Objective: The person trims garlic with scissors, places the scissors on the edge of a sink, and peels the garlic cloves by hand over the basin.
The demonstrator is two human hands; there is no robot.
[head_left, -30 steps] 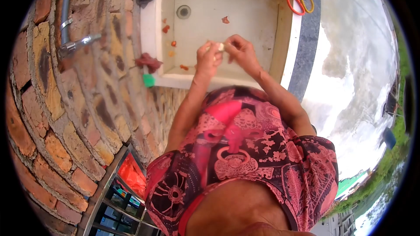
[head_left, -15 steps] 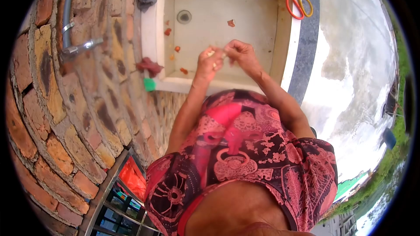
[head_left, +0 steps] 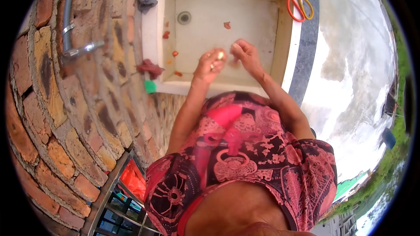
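Observation:
Over the near side of a pale sink (head_left: 227,89), both of my hands are raised a short way apart. My left hand (head_left: 209,66) is closed around small pale pieces that look like garlic cloves (head_left: 220,55); one shows at the fingertips and another lower in the palm. Just to its right, my right hand (head_left: 247,55) has thumb and fingers pinched together. Its fingertips are blurred, and whatever they may hold is too small to make out. A reddish-brown scrap (head_left: 227,25) lies on the sink floor beyond the hands.
Scissors (head_left: 299,7) with red and yellow handles rest on the right rim. Along the sink's left side are several orange-red scraps (head_left: 166,34) and a drain (head_left: 184,17). A grey cloth (head_left: 146,2), maroon cloth (head_left: 150,68) and green item (head_left: 150,87) sit at the left rim, beside a brick wall (head_left: 100,83).
My hands have come apart: the fingertips were together, and now a gap lies between them. The pale piece in my left hand shows more clearly.

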